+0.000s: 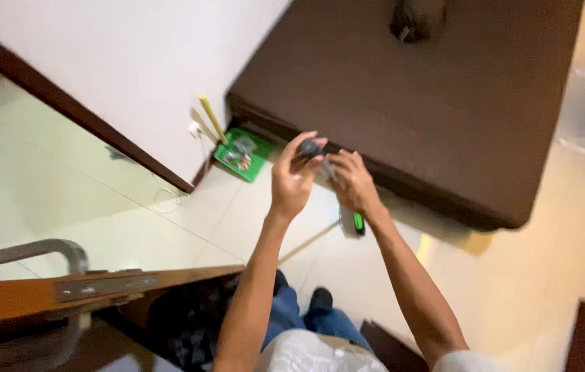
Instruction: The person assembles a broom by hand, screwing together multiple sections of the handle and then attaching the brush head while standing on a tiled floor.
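I am looking down at my two hands, held out in front of me above the pale tiled floor [134,207]. My left hand [294,178] is wrapped around a small dark round thing [310,147], and my fingers [304,164] curl tight on it, so they hold it. It sits at the top of my left fingers, just between my two hands. My right hand [352,180] is right beside it, and its fingers are bent close together, touching a thin grey part [327,169] that seems to hang from the dark thing. I cannot tell for sure if my right fingers pinch that part or only touch it, for it is blurry. I think I am in the middle of working the two parts with both hands, maybe twisting or pulling them. It looks like the next move needs my left fingers to keep a firm hold while my right fingers grip the thin part well. Just below my right hand, down on the floor, lies a small tool with a green stripe [357,222]. Past my fingers is a big brown bed [444,103]. Off to the left of my fingers a green packet [240,155] and a yellow stick [213,118] lean by the white wall [134,62]. Near my left elbow is a wooden door edge with a metal handle [44,251].
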